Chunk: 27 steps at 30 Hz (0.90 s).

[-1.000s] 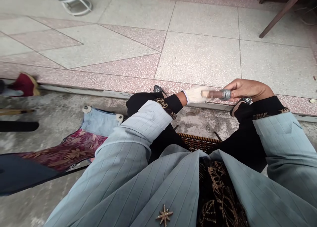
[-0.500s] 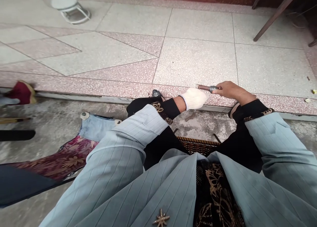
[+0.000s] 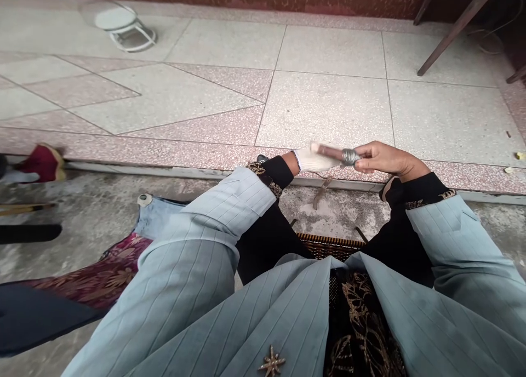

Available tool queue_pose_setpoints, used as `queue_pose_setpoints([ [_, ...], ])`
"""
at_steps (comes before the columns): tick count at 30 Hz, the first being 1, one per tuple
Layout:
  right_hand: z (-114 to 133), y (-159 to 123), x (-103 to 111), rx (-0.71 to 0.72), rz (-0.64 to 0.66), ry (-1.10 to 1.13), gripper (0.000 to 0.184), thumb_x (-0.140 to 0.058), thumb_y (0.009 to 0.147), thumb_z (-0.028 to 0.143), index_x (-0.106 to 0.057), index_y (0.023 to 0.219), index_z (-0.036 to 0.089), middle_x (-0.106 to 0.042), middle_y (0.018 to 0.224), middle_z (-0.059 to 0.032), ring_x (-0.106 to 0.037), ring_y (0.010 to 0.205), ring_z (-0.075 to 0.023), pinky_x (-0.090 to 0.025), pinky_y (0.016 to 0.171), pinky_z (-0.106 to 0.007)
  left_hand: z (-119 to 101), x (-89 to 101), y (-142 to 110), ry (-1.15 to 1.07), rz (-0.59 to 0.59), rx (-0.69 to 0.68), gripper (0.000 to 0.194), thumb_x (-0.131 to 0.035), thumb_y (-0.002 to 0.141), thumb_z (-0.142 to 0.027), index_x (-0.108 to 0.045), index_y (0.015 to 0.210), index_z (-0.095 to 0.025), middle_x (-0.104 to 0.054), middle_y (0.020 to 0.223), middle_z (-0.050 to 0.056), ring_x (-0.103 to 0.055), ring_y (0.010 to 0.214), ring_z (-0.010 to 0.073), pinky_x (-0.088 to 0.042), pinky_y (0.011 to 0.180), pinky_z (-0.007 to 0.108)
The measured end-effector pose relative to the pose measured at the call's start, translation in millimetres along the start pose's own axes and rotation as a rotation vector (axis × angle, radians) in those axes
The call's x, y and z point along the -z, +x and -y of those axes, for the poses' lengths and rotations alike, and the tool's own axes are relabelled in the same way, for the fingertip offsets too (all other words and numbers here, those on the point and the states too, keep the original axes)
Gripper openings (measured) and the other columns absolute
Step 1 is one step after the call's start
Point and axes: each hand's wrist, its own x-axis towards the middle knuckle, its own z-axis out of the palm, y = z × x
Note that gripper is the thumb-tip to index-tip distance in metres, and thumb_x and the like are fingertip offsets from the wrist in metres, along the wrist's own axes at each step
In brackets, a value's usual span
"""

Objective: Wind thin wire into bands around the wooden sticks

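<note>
Noted woven seat [image 3: 331,247] at 1 o'clock, then, same bearing, wire-wrapped stick [image 3: 332,153], pinched at bound end by bare right hand [image 3: 382,158], close to gloved left hand [image 3: 314,161] of undeterminable grip partly behind stick, and farthest, white stool [image 3: 116,18] at 11 o'clock.

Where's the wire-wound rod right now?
Head view, just right of centre: the rod extends from the right hand, its pale end overlapping the gloved left hand in view.
</note>
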Motion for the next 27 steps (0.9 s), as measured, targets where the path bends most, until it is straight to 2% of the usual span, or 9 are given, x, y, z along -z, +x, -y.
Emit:
queue_pose_setpoints([
  [3,5,-1,-3,0.063,-0.381,0.136,0.047,-0.056,0.087,0.066,-0.062,0.09,0.02,-0.053,0.07,-0.0007,-0.04,0.055,-0.0105,-0.033,0.052,-0.026,6,-7.5,0,-0.175,-0.029,-0.062,0.031,-0.036,0.095,-0.03,-0.062,0.099,-0.013,-0.067,0.094,0.006,-0.056,0.077,0.0127,-0.042,0.072,0.025],
  [5,2,3,-1,0.049,-0.582,0.144,0.052,-0.05,0.088,0.071,-0.06,0.095,0.02,-0.052,0.07,-0.0012,-0.039,0.054,-0.011,-0.033,0.05,-0.027,3,-10.3,-2,-0.19,-0.003,-0.081,0.028,-0.037,0.094,-0.03,-0.06,0.1,-0.015,-0.066,0.09,0.004,-0.056,0.077,0.0132,-0.041,0.071,0.025],
  [7,-6,8,5,-0.023,-0.71,0.086,0.054,-0.05,0.087,0.071,-0.06,0.101,0.02,-0.052,0.07,-0.0014,-0.041,0.054,-0.0117,-0.033,0.05,-0.027,-2,-11.8,-5,-0.105,0.042,-0.066,0.027,-0.038,0.094,-0.031,-0.06,0.101,-0.016,-0.066,0.086,0.003,-0.057,0.073,0.0143,-0.04,0.067,0.025],
  [10,-21,13,12,-0.21,-0.756,-0.107,0.053,-0.058,0.087,0.063,-0.06,0.116,0.018,-0.058,0.071,-0.0032,-0.048,0.057,-0.0144,-0.036,0.053,-0.028,-12,-14.0,-11,0.129,0.05,-0.007,0.032,-0.036,0.096,-0.038,-0.06,0.104,-0.019,-0.067,0.081,0.005,-0.058,0.065,0.0169,-0.037,0.06,0.028],
  [14,-27,18,6,-0.38,-0.57,-0.571,0.045,-0.055,0.091,0.051,-0.064,0.125,0.023,-0.069,0.091,-0.0094,-0.059,0.074,-0.022,-0.038,0.06,-0.031,-16,-19.5,-19,0.313,0.005,-0.047,0.038,-0.031,0.099,-0.039,-0.063,0.105,-0.018,-0.069,0.082,0.011,-0.063,0.068,0.0209,-0.039,0.063,0.031],
  [19,-22,22,-11,-0.459,-0.123,-0.907,0.041,-0.059,0.09,0.045,-0.069,0.124,0.024,-0.072,0.109,-0.0138,-0.064,0.094,-0.0309,-0.04,0.068,-0.035,-7,-20.7,-27,0.193,0.01,0.035,0.028,-0.044,0.094,-0.04,-0.065,0.101,-0.023,-0.07,0.081,0.012,-0.063,0.071,0.0228,-0.038,0.064,0.033],
  [21,-22,22,-13,-0.402,0.028,-0.885,0.037,-0.064,0.087,0.038,-0.072,0.121,0.026,-0.073,0.108,-0.0113,-0.065,0.096,-0.0304,-0.041,0.071,-0.034,-4,-16.8,-29,0.156,0.021,0.074,0.027,-0.045,0.094,-0.041,-0.065,0.1,-0.025,-0.069,0.078,0.01,-0.062,0.072,0.0235,-0.037,0.064,0.034],
  [23,-21,19,-14,-0.318,0.146,-0.754,0.034,-0.065,0.085,0.033,-0.074,0.119,0.031,-0.075,0.099,-0.0053,-0.066,0.09,-0.027,-0.042,0.073,-0.033,-2,-10.3,-30,0.15,0.032,0.093,0.029,-0.043,0.095,-0.041,-0.065,0.101,-0.024,-0.068,0.076,0.009,-0.061,0.072,0.0226,-0.037,0.064,0.033],
  [27,-15,13,-13,-0.156,0.257,-0.404,0.034,-0.067,0.084,0.036,-0.075,0.117,0.037,-0.076,0.095,0.0029,-0.065,0.084,-0.0231,-0.044,0.079,-0.035,2,4.4,-31,0.139,0.033,0.079,0.034,-0.036,0.097,-0.038,-0.064,0.104,-0.02,-0.068,0.083,0.006,-0.058,0.072,0.0175,-0.036,0.064,0.029],
])
